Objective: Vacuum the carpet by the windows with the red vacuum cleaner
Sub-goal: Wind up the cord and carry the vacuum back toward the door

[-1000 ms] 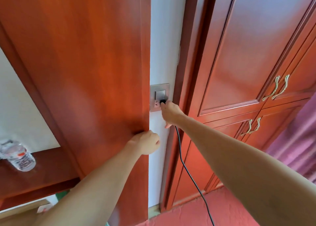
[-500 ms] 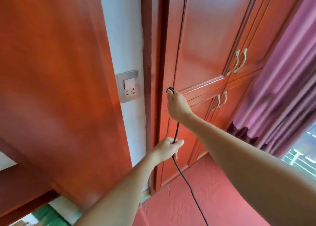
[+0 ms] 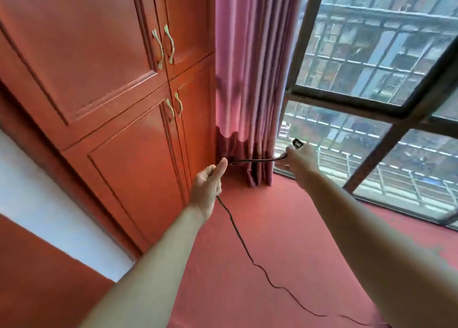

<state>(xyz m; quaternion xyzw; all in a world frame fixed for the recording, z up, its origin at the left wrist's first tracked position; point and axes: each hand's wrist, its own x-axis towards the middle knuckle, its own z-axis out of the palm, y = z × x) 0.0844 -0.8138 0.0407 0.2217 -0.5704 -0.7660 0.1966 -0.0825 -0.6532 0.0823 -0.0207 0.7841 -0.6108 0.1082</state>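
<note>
My right hand (image 3: 298, 160) gripped the plug (image 3: 297, 144), left hand (image 3: 208, 184) fingers closed on the power cord (image 3: 252, 159); I'd gather slack evenly, avoiding kinks.

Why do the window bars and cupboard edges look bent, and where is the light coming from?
Head view: the wide-angle lens bows and tilts the window frame and cupboard; daylight enters through the window, brightening the curtain folds; the scene outside is soft and smeared, and both hands look slightly blurred.
</note>
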